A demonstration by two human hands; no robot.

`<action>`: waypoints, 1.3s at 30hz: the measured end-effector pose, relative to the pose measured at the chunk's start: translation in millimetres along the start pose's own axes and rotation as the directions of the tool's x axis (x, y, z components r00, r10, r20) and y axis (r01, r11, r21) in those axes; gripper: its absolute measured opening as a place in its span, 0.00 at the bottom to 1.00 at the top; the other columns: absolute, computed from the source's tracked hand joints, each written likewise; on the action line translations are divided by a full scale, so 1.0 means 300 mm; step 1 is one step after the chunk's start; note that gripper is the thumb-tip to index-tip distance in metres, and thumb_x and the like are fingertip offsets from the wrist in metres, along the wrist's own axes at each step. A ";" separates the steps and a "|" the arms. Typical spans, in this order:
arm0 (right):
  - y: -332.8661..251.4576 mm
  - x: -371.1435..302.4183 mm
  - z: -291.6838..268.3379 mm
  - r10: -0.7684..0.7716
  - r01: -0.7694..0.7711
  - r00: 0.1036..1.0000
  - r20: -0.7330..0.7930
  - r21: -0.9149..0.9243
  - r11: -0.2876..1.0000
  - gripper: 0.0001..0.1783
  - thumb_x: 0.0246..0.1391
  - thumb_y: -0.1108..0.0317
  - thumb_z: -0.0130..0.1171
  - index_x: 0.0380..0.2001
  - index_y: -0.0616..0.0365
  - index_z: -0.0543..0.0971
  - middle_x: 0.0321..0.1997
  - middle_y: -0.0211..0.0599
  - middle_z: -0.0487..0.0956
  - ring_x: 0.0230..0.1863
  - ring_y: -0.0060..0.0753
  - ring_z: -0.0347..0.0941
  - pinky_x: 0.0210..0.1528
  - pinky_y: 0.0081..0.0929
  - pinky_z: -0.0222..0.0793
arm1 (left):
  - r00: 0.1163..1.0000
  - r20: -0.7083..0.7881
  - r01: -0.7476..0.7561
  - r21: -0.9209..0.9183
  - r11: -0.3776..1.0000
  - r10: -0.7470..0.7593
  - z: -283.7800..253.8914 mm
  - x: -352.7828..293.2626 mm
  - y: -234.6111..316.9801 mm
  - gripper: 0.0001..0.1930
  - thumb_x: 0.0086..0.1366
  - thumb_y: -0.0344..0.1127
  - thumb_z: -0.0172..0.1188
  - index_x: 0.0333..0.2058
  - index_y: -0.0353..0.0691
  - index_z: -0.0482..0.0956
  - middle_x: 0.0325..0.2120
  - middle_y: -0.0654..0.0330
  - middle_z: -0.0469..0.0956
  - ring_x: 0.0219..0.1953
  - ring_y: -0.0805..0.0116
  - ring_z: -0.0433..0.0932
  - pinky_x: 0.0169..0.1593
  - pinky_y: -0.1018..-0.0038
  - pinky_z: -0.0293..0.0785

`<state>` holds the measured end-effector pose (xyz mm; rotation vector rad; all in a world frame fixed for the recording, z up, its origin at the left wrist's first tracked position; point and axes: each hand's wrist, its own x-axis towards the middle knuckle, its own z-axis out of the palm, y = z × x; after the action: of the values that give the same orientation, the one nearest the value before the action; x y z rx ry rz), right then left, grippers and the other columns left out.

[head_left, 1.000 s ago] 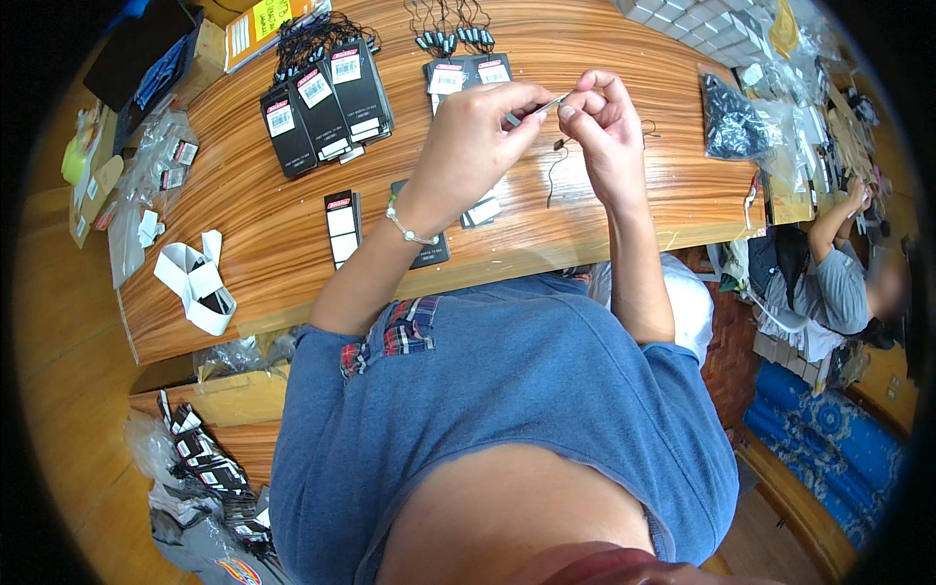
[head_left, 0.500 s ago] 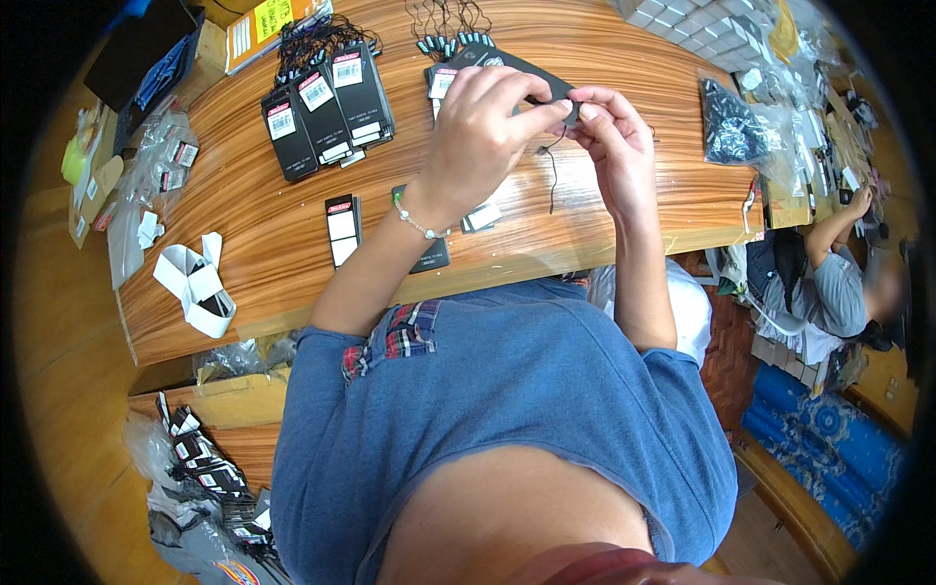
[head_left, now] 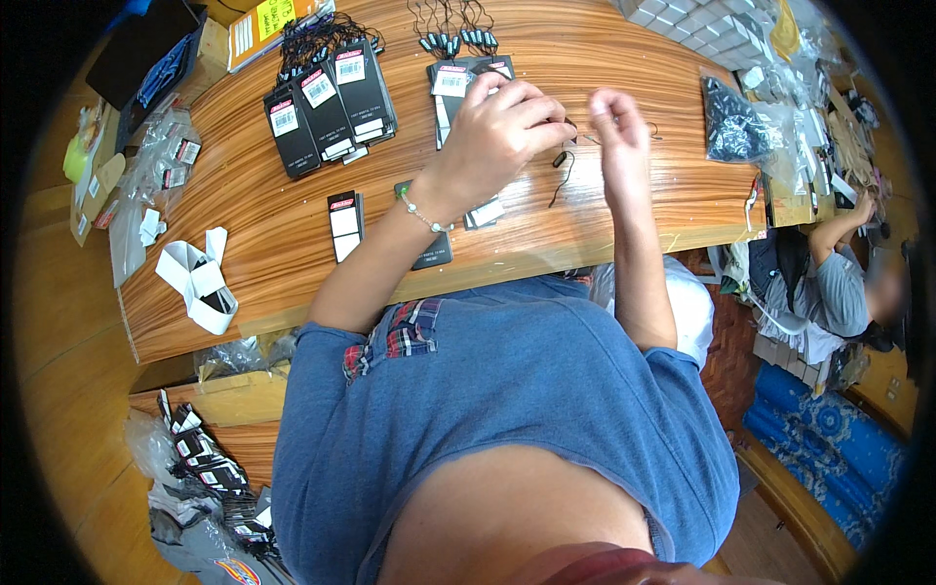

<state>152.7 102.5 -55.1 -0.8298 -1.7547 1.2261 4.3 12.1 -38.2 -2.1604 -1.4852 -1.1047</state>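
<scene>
My left hand (head_left: pixel 505 129) is closed, palm down, over the table's middle, pinching a black hang tag (head_left: pixel 571 125) that its fingers mostly hide. A black string with a small toggle (head_left: pixel 560 160) dangles just below those fingertips. My right hand (head_left: pixel 621 135) is raised to the right, apart from the left, slightly blurred, its fingers pinched together. A thin dark string (head_left: pixel 655 136) shows beside it. Behind my left hand lies a pile of black tags (head_left: pixel 450 83) with white stickers, strings spread at the far end.
Stacked, strung black tags (head_left: pixel 336 112) lie at far left. Loose small tags (head_left: pixel 344 229) are near the front edge. A white strip roll (head_left: pixel 200 283) sits left. A bag of black pieces (head_left: pixel 736 122) lies right, near white boxes (head_left: pixel 682 29). Another person (head_left: pixel 838 283) is at right.
My hands have moved apart; the right fingers have left the tag and closed. The tag, earlier plainly visible, is now mostly behind my left hand. The string hangs differently.
</scene>
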 end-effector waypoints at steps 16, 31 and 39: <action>-0.103 0.006 -0.061 0.101 -0.026 0.946 0.308 -0.239 0.971 0.09 0.48 0.65 0.58 0.25 0.60 0.75 0.26 0.26 0.69 0.28 0.18 0.60 0.30 0.18 0.57 | 0.994 -0.108 0.012 -0.019 1.000 -0.014 0.011 -0.021 0.008 0.08 0.47 0.32 0.57 0.28 0.49 0.80 0.28 0.72 0.76 0.35 0.74 0.72 0.40 0.72 0.62; -0.045 0.096 -0.081 -0.030 -0.114 0.988 0.152 0.845 0.523 0.04 0.58 0.69 0.47 0.33 0.58 0.68 0.26 0.33 0.69 0.30 0.25 0.66 0.45 0.35 0.69 | 0.931 0.115 0.361 -0.431 0.827 -0.347 0.076 -0.067 0.036 0.15 0.51 0.28 0.60 0.41 0.44 0.76 0.32 0.60 0.76 0.37 0.64 0.75 0.41 0.69 0.73; -0.130 0.036 -0.110 -0.017 0.019 1.000 -0.009 0.618 0.786 0.10 0.52 0.77 0.51 0.40 0.61 0.70 0.29 0.35 0.72 0.34 0.26 0.70 0.41 0.30 0.71 | 0.791 0.282 0.605 -0.221 0.765 -0.543 -0.223 -0.205 -0.056 0.15 0.55 0.35 0.60 0.42 0.39 0.75 0.35 0.58 0.76 0.38 0.66 0.74 0.44 0.72 0.70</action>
<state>175.2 113.2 -9.0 -0.4141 -1.2125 1.6530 -49.5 -62.9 -41.7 -2.0970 -2.3253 -1.4107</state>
